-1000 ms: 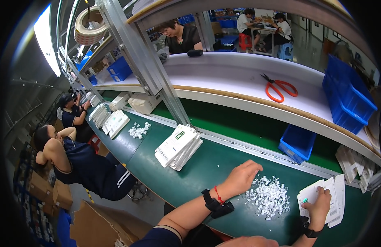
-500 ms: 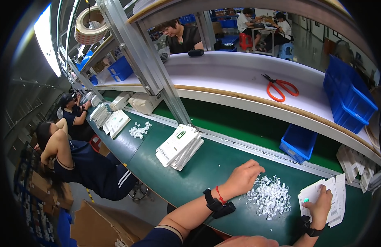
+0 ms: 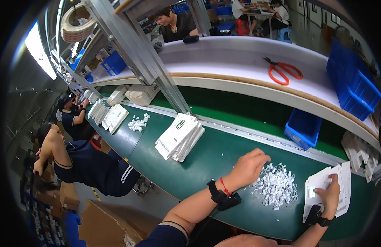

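One loose pile of small white plastic ring clips (image 3: pixel 277 187) lies on the green worktop (image 3: pixel 157 166), between the operator's two hands. The hands are well apart from each other. The left hand (image 3: pixel 250 168) is positioned at the upper left edge of the pile, with its fingers bent; whether the fingertips are closed on a clip cannot be told. The right hand (image 3: pixel 331 197) rests on a fanned set of white printed cards (image 3: pixel 343 181) to the right of the pile, thumb and fingers parted across the top card. A red cord bracelet (image 3: pixel 226 188) and a black wrist strap (image 3: pixel 215 191) are fitted on the left wrist; a black band (image 3: pixel 323 221) is fitted on the right.

To the left of the left hand, a leaning stack of white printed cards (image 3: pixel 178 138) lies on the worktop. Farther left is a smaller group of white pieces (image 3: pixel 139 122). Beyond the pile, a blue plastic bin (image 3: pixel 303 129) sits tilted at the rear edge. The white shelf (image 3: pixel 235 57) above carries orange-handled scissors (image 3: pixel 285 72), blades spread, and nested blue bins (image 3: pixel 355 88) at its right end. A co-worker (image 3: pixel 93 164) is seated at left, arms raised.
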Motion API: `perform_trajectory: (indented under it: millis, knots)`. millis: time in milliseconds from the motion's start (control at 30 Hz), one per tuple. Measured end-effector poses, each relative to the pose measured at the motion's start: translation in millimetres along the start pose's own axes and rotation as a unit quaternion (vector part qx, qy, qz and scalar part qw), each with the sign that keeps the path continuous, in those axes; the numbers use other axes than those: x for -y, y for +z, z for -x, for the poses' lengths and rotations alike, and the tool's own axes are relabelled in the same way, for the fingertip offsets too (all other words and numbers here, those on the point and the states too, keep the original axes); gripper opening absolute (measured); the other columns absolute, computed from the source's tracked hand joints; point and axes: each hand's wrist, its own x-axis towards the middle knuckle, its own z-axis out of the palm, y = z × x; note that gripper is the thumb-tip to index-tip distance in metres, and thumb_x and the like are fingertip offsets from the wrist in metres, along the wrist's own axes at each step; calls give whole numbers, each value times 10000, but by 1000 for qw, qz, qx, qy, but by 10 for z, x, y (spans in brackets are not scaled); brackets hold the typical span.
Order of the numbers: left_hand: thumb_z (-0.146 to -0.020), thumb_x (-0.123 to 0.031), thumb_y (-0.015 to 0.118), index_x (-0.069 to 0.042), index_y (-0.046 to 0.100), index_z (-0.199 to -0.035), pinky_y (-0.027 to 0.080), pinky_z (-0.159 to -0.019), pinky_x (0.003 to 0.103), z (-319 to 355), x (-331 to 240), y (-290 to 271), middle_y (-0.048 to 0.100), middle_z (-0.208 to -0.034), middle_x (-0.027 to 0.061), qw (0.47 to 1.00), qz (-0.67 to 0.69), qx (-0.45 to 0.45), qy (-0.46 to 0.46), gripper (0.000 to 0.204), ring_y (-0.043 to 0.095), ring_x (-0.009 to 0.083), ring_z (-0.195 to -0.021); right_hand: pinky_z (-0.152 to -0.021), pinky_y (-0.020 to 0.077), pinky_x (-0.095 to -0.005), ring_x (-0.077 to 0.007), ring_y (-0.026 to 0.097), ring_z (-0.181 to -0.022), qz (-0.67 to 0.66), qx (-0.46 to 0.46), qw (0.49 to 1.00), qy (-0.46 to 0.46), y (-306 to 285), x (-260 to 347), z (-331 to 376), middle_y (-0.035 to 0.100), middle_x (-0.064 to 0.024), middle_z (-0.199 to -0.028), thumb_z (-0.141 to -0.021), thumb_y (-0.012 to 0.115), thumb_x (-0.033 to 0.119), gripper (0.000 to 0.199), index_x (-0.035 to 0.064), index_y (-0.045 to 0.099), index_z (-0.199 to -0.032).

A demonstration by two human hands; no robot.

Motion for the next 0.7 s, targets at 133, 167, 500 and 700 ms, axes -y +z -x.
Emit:
perform_trajectory:
  millis: [133,167,500,700]
  knots:
    - [-835,6,558,-30,648,-935,486,-651,342,-2,1,4,596,-883,110,1000,-12,0,11,139,600,279,-745,-635,453,-396,-295,568,-696,42,-42,998,-37,34,-26,11,574,-142,-747,-511,832,57,578,8,507,-987]
    - [-835,6,558,-30,648,-935,486,-651,342,14,30,38,596,-883,110,1000,-10,-4,20,139,600,279,-745,-635,453,-396,-295,568,-696,42,-52,997,-40,47,-46,17,574,-142,-747,-511,832,57,578,8,507,-987]
    - [-842,-32,548,-41,635,-947,481,-686,394,57,44,17,588,-884,111,1000,2,21,-13,137,592,321,-785,-738,499,-403,-370,628,-804,128,-28,990,-51,17,261,271,640,-229,-852,-459,887,199,619,-87,622,-940]
    - [-845,3,546,-20,649,-951,483,-650,339,31,48,16,611,-870,113,1000,-14,4,5,149,601,282,-732,-728,496,-408,-364,608,-822,168,-58,983,-49,88,310,246,621,-220,-857,-418,888,152,596,-55,614,-906]
